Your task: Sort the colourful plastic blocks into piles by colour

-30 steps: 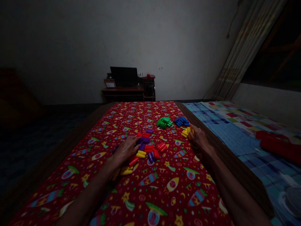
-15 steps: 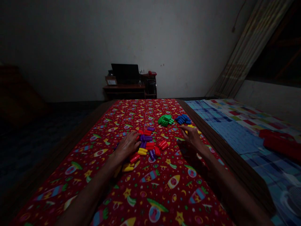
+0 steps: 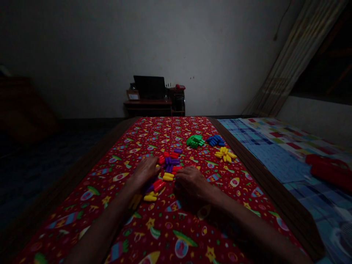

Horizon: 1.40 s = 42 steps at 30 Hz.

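My left hand [image 3: 145, 171] lies palm down at the left of a loose pile of red, purple and yellow plastic pegs [image 3: 169, 163], its fingertips next to a red peg [image 3: 161, 160]. My right hand [image 3: 192, 182] rests palm down at the pile's near right, close to a pair of yellow pegs [image 3: 168, 177]. Both hands' fingers are curled, and whatever lies under them is hidden. Farther off, beyond my right hand, lie a green peg group [image 3: 194, 141], a blue peg group [image 3: 215, 140] and a yellow peg group [image 3: 225, 154], all on a red rocket-print cloth [image 3: 211, 176].
A dark wooden border [image 3: 264, 179] runs along the cloth's right side, beyond it a blue checked cloth [image 3: 264, 154] with a red object [image 3: 328, 170]. A laptop [image 3: 150, 87] stands on a wooden desk [image 3: 147, 103] against the far wall.
My right hand has moved left and nearer, from the yellow pegs to the central pile, leaving the yellow group uncovered. My left hand has shifted only slightly.
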{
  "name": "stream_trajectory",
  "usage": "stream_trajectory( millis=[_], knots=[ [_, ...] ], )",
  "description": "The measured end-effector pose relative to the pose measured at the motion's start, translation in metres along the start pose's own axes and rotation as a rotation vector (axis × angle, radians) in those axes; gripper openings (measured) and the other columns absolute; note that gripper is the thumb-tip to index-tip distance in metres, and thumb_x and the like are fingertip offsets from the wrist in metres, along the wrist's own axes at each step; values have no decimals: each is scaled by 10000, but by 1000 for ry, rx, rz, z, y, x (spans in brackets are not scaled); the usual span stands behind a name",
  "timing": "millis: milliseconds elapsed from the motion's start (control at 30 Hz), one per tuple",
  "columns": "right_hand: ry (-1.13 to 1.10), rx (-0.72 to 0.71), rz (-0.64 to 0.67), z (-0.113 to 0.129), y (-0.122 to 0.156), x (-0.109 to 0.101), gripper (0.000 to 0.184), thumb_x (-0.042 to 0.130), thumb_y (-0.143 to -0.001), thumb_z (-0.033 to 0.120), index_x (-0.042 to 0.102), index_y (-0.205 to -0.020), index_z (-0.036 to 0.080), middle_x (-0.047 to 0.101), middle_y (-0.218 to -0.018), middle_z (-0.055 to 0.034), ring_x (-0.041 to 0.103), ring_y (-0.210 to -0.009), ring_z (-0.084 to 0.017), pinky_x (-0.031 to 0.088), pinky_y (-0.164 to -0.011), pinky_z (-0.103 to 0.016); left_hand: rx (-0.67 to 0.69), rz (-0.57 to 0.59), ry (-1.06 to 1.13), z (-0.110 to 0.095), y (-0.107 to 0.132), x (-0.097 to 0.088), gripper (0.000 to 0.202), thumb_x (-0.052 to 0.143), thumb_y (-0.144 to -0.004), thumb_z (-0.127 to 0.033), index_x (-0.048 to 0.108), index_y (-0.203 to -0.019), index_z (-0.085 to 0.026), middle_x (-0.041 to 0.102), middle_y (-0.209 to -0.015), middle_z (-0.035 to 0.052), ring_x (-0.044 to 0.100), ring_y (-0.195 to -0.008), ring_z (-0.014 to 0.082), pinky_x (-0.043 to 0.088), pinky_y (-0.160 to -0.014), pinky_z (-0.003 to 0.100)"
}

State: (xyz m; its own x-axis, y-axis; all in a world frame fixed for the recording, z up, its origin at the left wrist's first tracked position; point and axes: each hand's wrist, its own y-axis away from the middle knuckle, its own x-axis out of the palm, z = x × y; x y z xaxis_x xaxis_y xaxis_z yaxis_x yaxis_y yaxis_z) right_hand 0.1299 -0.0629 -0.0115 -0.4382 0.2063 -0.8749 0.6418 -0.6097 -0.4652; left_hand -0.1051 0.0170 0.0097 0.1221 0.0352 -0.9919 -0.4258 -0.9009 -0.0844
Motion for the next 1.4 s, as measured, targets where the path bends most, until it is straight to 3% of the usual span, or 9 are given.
stream_trajectory(
  millis=[167, 300, 533, 733, 867, 967, 1133, 1300, 1400],
  knots=[
    [207, 35, 149, 14, -28, 23, 177, 470, -950, 245, 573, -1088, 203, 610, -1014, -84, 516, -945, -229, 397, -884, -434, 4, -8, 53, -9, 5, -9, 206, 547, -799, -238, 627, -981, -186, 698, -977, 96, 635, -923, 230, 451, -781, 294],
    [227, 45, 147, 17, -32, 32, 176, 454, -947, 213, 563, -1083, 195, 604, -1020, -91, 498, -958, -240, 384, -899, -450, 43, -22, 207, -2, 3, -6, 270, 559, -741, -202, 629, -1002, -198, 690, -979, 66, 633, -920, 223, 468, -774, 291],
    [-30, 143, 44, -2, -26, 10, 171, 564, -868, 171, 659, -1009, 152, 701, -886, -75, 609, -803, -193, 449, -759, -313, 17, -120, 401, 15, -11, 10, 416, 572, -792, -392, 620, -1162, -208, 724, -997, 50, 663, -900, 233, 503, -763, 293],
    [-186, 473, -418, -63, -20, -55, 291, 500, -854, 195, 710, -1055, 199, 744, -984, -57, 678, -855, -190, 508, -763, -293, 22, -182, 392, -2, -15, -4, 371, 574, -784, -442, 693, -1031, -192, 740, -986, 64, 676, -851, 224, 512, -751, 291],
    [-49, 801, -680, -126, 20, -93, 329, 499, -819, 274, 736, -1021, 169, 748, -1008, -84, 691, -900, -227, 526, -818, -334, 38, -227, 400, -13, -16, -6, 343, 563, -779, -437, 711, -971, -195, 737, -1007, 71, 668, -875, 226, 508, -795, 307],
    [60, 978, -746, -162, 59, -100, 357, 495, -768, 279, 751, -976, 143, 758, -948, -101, 694, -869, -240, 534, -795, -344, 38, -209, 405, -18, -16, -5, 346, 581, -754, -439, 722, -950, -191, 733, -992, 79, 664, -870, 230, 510, -795, 315],
    [169, 1091, -650, -183, 97, -86, 342, 523, -732, 269, 765, -947, 158, 759, -950, -102, 692, -865, -245, 528, -766, -326, 57, -166, 428, -25, -13, -7, 313, 577, -760, -432, 729, -914, -205, 731, -953, 67, 663, -859, 220, 504, -801, 311],
    [124, 1084, -398, -183, 99, -75, 349, 506, -752, 237, 765, -967, 147, 758, -944, -96, 694, -854, -238, 512, -752, -302, 46, -149, 467, -30, -10, -8, 334, 566, -764, -451, 730, -909, -199, 728, -949, 71, 664, -867, 222, 502, -792, 301],
    [93, 1068, -371, -181, 98, -76, 356, 478, -774, 232, 769, -950, 125, 755, -939, -118, 697, -870, -242, 507, -766, -296, 51, -149, 480, -31, -10, -10, 338, 564, -768, -466, 732, -906, -207, 731, -951, 66, 663, -855, 222, 504, -782, 299]
  ],
)
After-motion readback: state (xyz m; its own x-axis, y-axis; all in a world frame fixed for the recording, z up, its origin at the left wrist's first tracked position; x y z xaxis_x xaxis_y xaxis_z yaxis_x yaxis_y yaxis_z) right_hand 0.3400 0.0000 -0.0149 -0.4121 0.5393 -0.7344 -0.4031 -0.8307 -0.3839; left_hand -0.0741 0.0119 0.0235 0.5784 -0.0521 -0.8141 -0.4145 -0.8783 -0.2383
